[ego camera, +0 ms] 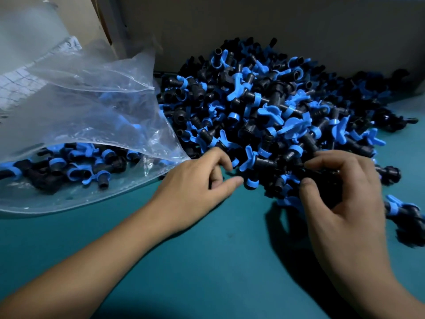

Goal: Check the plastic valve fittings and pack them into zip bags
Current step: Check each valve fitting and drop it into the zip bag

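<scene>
A big heap of black valve fittings with blue handles (271, 107) covers the teal table (225, 254) at centre and right. A clear zip bag (92, 116) lies at left, mouth toward the heap, with several fittings (69, 166) inside. My left hand (195, 183) rests at the heap's near edge; its fingers are loosely curled and hold nothing, the thumb tip reaching toward a blue-handled fitting (253, 164). My right hand (340, 194) curls its fingers and thumb round black fittings (322, 173) at the heap's front; my palm hides much of what it grips.
A cardboard box wall (276, 24) stands behind the heap. More clear plastic (27, 42) is piled at back left. A few stray fittings (404, 210) lie at the right edge. Bare teal table shows in front of the hands.
</scene>
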Motion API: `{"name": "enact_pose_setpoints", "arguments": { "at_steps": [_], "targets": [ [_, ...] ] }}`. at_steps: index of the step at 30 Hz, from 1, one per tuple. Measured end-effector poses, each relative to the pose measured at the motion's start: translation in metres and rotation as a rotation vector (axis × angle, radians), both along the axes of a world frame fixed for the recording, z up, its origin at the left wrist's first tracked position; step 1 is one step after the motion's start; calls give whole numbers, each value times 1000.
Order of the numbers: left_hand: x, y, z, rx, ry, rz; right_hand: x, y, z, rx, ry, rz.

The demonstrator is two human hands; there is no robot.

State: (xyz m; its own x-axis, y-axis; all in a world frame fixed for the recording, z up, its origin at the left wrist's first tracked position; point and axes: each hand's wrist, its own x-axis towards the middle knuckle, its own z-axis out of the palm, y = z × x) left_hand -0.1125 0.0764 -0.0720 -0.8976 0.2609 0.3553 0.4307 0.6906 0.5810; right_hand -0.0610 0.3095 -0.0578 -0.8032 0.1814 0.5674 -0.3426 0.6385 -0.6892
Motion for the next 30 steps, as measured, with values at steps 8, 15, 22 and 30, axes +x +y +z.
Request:
{"name": "enact_pose_setpoints", "arguments": {
  "at_steps": [8,15,22,30],
  "targets": [
    [-14,9,-4,225,-204,-52,1,2,-2,15,6,-5],
    [-10,-8,7,769,-406,-245,2,3,-3,49,51,8],
    [-3,-17,10,776,-510,-323,6,-3,0,164,-98,471],
    [6,0,13,721,-475,-328,-2,-4,-10,-77,-179,558]
  ]
}}
